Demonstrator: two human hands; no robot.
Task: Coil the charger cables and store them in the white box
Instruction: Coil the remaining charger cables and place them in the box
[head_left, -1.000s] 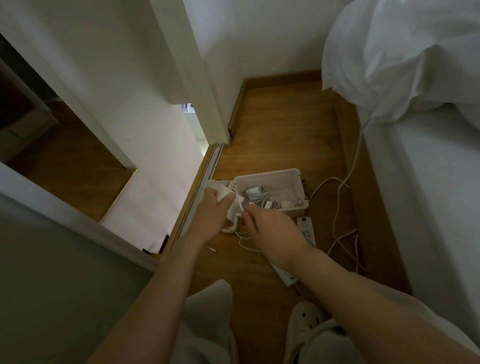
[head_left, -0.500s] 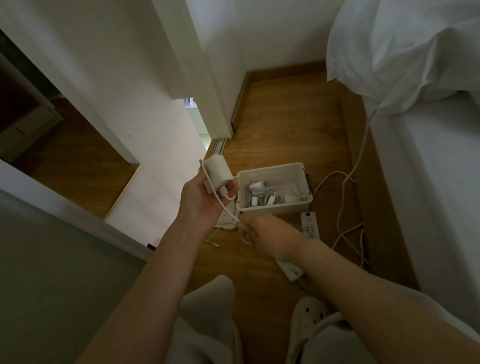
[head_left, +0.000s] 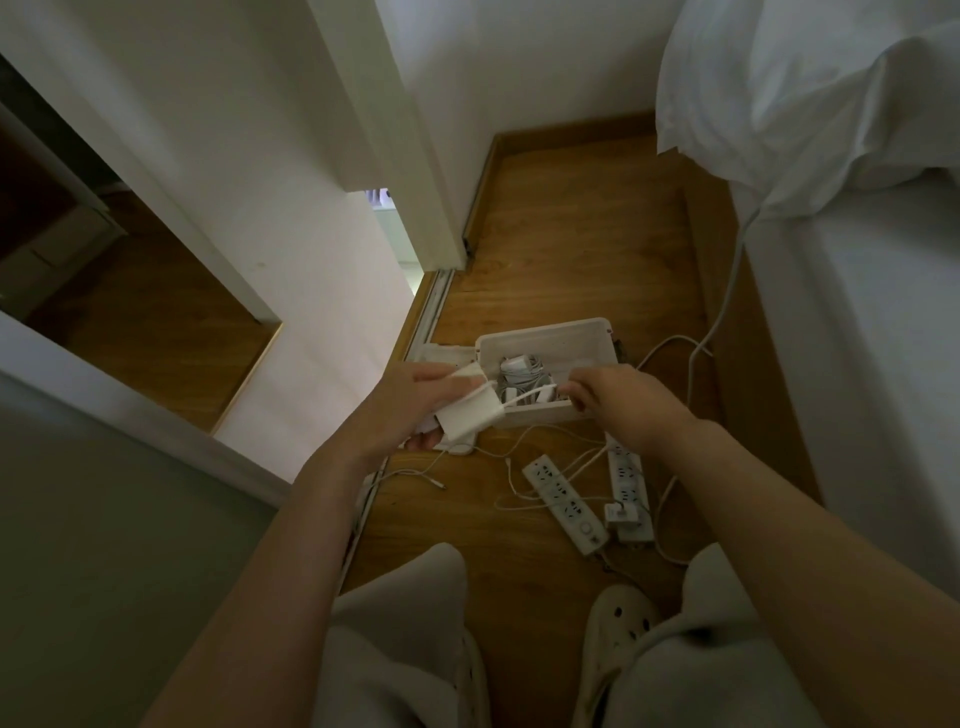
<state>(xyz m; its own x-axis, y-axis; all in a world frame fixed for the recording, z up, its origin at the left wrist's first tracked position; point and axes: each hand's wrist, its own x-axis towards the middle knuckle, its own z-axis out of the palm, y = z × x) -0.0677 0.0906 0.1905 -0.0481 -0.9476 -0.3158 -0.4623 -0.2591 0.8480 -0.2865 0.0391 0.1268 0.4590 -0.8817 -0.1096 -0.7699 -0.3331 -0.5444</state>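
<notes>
From the head camera we look down at our two hands over a wooden floor (head_left: 571, 249). Our left hand (head_left: 400, 410) is closed around a white charger block (head_left: 470, 413). A thin white cable (head_left: 524, 397) runs across the block and over to our right hand (head_left: 623, 397). The fingers of the right hand are pinched shut on that cable, and the cable is pulled straight between the two hands.

Just behind our hands sits the white box (head_left: 545, 335). It is open on top. Inside it we see a few coiled cables (head_left: 517, 366) with small white plugs. More thin cable lies loose on the floor in front of the box.

Two white power strips (head_left: 563, 501) lie on the floor near our right arm, one beside the other. A thicker white cord (head_left: 727, 291) runs up along the bed (head_left: 883, 338) on the right, which has a white blanket (head_left: 805, 93) on it. A white shoe with holes (head_left: 618, 621) shows at the bottom, and our knees are in pale trousers.

We cannot read any words or brand marks on the charger, the box or the strips. They are too small and too dim.
</notes>
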